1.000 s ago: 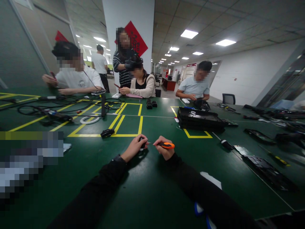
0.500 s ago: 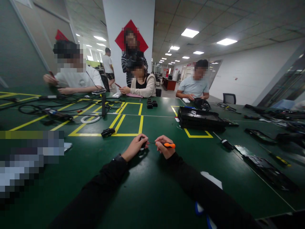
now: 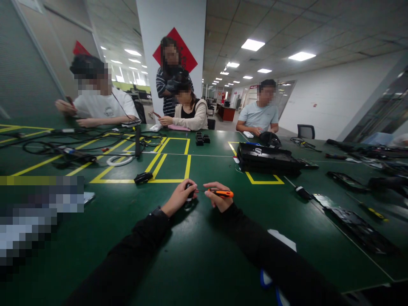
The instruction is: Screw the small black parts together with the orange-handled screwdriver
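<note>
My left hand (image 3: 181, 196) is closed around a small black object (image 3: 189, 195), held just above the green table; its exact kind is hidden by my fingers. An orange and black screwdriver (image 3: 225, 194) lies in my right hand (image 3: 221, 199), gripped near the front of its handle. The thin shaft points left, towards the black object. Whether the tip touches that object is too small to tell.
Ahead on the green table (image 3: 210, 255) are yellow tape outlines, a black clip-like piece (image 3: 143, 177) and a long black casing (image 3: 267, 158). Cables (image 3: 47, 146) spread at the left. A yellow screwdriver (image 3: 372, 211) lies at the right. Several people sit or stand opposite.
The fingers of my right hand have loosened and shifted on the screwdriver handle, showing more of its black part. My left hand keeps its hold on the black object. The person standing opposite leans left.
</note>
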Available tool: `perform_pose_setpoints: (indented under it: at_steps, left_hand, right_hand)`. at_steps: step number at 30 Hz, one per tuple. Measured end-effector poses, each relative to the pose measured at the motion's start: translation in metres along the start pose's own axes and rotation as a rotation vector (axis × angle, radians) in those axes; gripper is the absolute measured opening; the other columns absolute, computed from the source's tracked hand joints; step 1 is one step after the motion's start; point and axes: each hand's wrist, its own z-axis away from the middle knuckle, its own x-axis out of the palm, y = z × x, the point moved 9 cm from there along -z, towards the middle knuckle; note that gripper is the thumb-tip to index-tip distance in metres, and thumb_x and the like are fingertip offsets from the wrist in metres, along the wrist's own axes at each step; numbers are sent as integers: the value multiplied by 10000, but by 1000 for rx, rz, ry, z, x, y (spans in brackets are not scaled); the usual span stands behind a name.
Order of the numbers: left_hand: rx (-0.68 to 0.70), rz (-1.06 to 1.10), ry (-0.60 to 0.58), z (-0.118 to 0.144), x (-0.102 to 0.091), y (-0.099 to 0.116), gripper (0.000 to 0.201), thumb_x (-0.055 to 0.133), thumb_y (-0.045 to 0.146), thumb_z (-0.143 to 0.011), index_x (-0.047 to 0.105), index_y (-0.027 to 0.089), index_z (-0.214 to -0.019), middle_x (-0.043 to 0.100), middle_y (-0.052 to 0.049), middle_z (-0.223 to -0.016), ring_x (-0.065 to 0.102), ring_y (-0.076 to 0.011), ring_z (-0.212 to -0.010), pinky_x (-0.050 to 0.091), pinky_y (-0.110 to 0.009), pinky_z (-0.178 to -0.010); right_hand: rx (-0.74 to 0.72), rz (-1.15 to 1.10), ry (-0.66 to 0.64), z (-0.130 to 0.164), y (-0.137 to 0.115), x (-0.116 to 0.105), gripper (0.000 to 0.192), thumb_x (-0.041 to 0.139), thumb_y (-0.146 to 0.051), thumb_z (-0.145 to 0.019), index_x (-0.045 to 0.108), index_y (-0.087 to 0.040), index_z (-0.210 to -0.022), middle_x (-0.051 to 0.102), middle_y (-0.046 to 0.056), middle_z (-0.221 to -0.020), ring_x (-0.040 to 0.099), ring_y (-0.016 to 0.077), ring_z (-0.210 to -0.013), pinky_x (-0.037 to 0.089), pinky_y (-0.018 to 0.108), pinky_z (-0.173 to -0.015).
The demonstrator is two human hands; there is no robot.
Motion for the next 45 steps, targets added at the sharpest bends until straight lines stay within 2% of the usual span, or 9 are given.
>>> perform_pose_setpoints:
  at_steps: [7,12,17,20,27,32,38,41,45]
  left_hand:
    - [-24,3,4,-1,1,-4,291,529,427,-712,481,165,-830,594,-13,-692,568,-128,-568,429,-241,-546]
    - [-20,8,13,0,0,-1,303,543,431,-694,492,162,-822,593,-13,-696,564,-123,-561,425,-235,-542]
    - [-3,30,17,-2,-1,-1,290,543,415,-702,479,160,-824,578,-6,-699,552,-112,-552,410,-220,-524]
    - [4,42,5,-3,-1,-2,272,535,400,-717,470,164,-835,574,-8,-723,556,-114,-576,414,-223,-537]
    - [-31,35,32,-1,-2,-2,286,543,418,-694,490,168,-825,579,-1,-697,553,-111,-557,411,-217,-521]
    - [-31,32,29,0,-1,-1,284,540,419,-697,488,170,-821,585,-4,-698,556,-113,-556,413,-218,-516]
    - [-28,17,-2,-1,3,-2,289,537,423,-705,480,167,-824,590,-11,-693,558,-114,-555,415,-221,-520]
    - [-22,12,-16,-1,4,-4,281,531,420,-718,474,170,-835,591,-10,-703,563,-114,-567,423,-227,-543]
    - [-16,19,-14,-2,1,-5,270,528,408,-730,468,172,-848,591,-10,-714,566,-110,-577,425,-224,-558]
  right_hand:
    - [2,-63,165,-3,-1,-16,221,529,-367,-734,505,-147,-719,556,-19,-476,376,48,-291,306,171,-302]
    - [-152,90,74,6,-26,-1,209,567,-265,-679,527,-166,-859,456,-59,-500,417,66,-416,339,181,-407]
    - [-217,150,-10,11,-32,11,111,560,-220,-652,565,-163,-747,486,-24,-613,440,75,-503,363,200,-475]
    - [-160,149,-11,8,-24,9,109,563,-235,-671,601,-166,-746,520,-11,-645,448,69,-468,358,192,-428]
    - [50,-51,32,2,-3,4,213,613,-338,-653,608,-156,-763,471,-64,-378,400,66,-287,311,173,-298]
    - [126,-190,-34,0,5,8,311,585,-405,-673,603,-140,-834,572,-21,-450,422,59,-282,309,163,-286]
    - [84,-250,137,-7,15,-13,287,496,-399,-751,572,-140,-850,341,-109,-290,296,46,-235,327,168,-291]
    - [69,-232,159,-8,18,-16,232,560,-325,-704,526,-169,-872,397,-110,-327,342,58,-258,320,169,-293]
    - [59,-237,130,-7,17,-14,168,607,-236,-626,499,-173,-738,485,-86,-453,373,42,-290,310,163,-297]
